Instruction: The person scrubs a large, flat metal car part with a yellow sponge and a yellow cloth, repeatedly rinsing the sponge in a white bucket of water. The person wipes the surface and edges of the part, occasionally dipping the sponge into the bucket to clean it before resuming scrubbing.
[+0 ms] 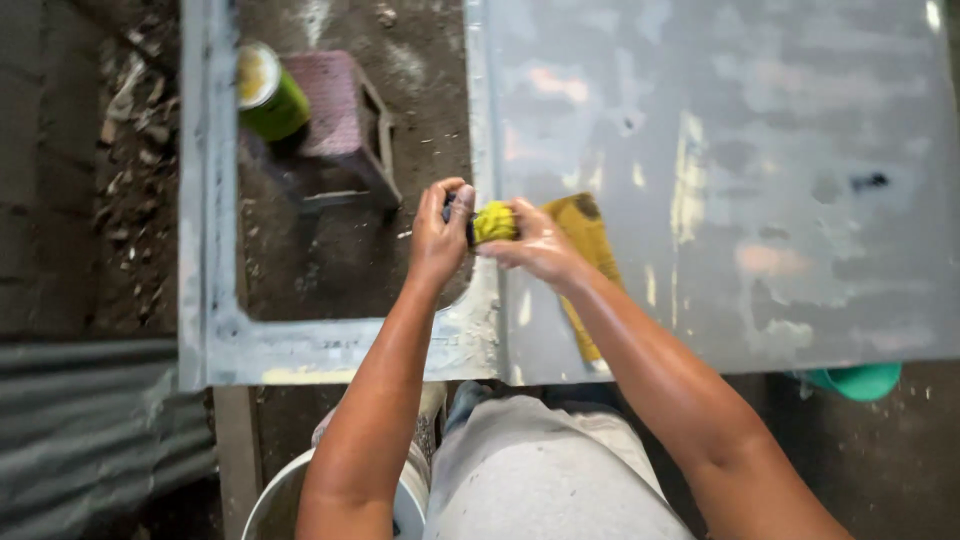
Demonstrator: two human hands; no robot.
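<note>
My left hand (438, 232) and my right hand (535, 245) meet over the edge of a grey metal panel (760, 150). Both grip a wadded yellow cloth (493, 221) between them; a dark part shows at my left fingers. A flat yellow-brown sheet (585, 235), perhaps sandpaper or a rag, lies on the panel under my right wrist. The panel's surface is patchy, with pale scuffed areas.
A grey metal frame (205, 200) surrounds an opening showing the dirt floor. Below it stand a green tin (270, 95) and a small stool (345, 115). A white bucket (270, 500) is by my knees, a green tub (860, 380) under the panel's right edge, corrugated sheet (80, 430) at left.
</note>
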